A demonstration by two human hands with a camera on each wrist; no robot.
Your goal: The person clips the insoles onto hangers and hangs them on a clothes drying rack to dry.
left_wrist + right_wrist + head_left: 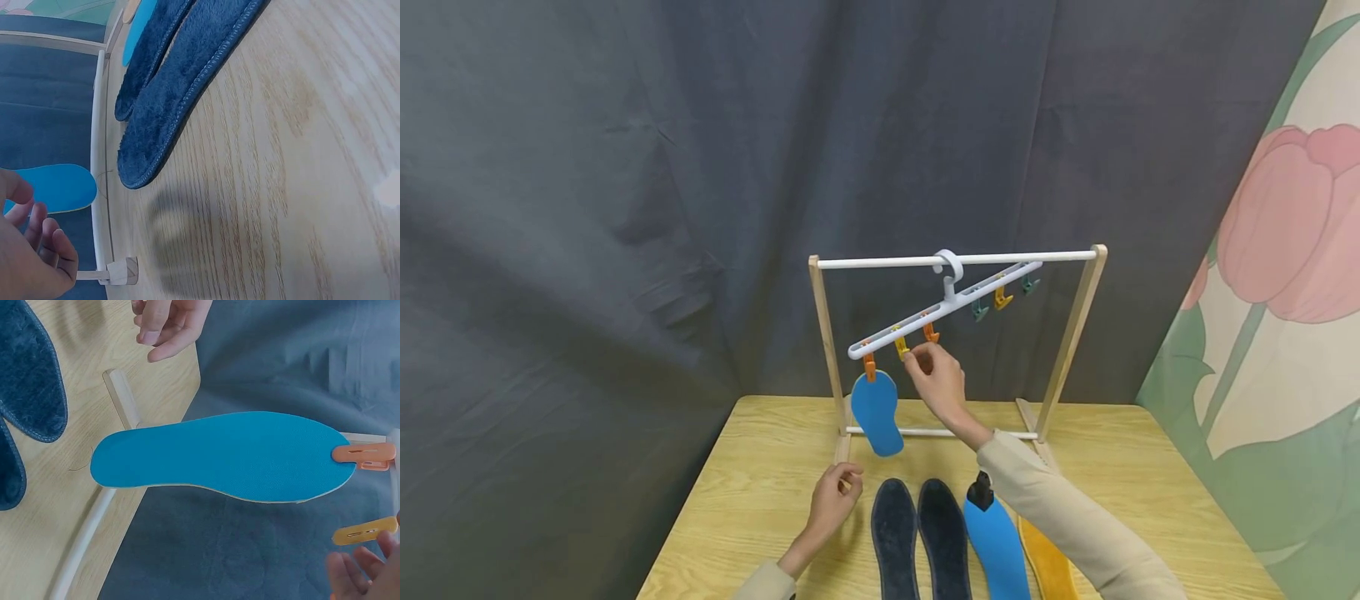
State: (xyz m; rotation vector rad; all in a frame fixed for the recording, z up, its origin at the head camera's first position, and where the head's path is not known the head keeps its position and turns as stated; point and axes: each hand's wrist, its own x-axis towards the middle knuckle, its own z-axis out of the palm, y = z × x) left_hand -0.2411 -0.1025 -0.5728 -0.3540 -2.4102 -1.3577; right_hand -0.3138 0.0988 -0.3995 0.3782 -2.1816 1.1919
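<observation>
A white clip hanger (pixel 917 321) hangs tilted from a rack's top bar, its left end lower. From its leftmost orange clip (pixel 365 453) hangs a blue insole (pixel 219 456). My right hand (pixel 942 383) pinches the yellow clip (pixel 902 342) beside it between thumb and finger; part of that hand lies outside the right wrist view. Another orange clip (pixel 931 332) is just above the hand. Below the hanging insole, my left hand (pixel 837 498) hovers over the table with fingers loosely curled, holding nothing.
Two dark fuzzy insoles (pixel 895 537) lie side by side on the wooden table (pixel 722 517). To their right are a blue insole (pixel 997 546) and a yellow-orange insole (pixel 1049 560), partly behind my right sleeve. The rack's wooden posts (pixel 1071 333) stand near the back edge.
</observation>
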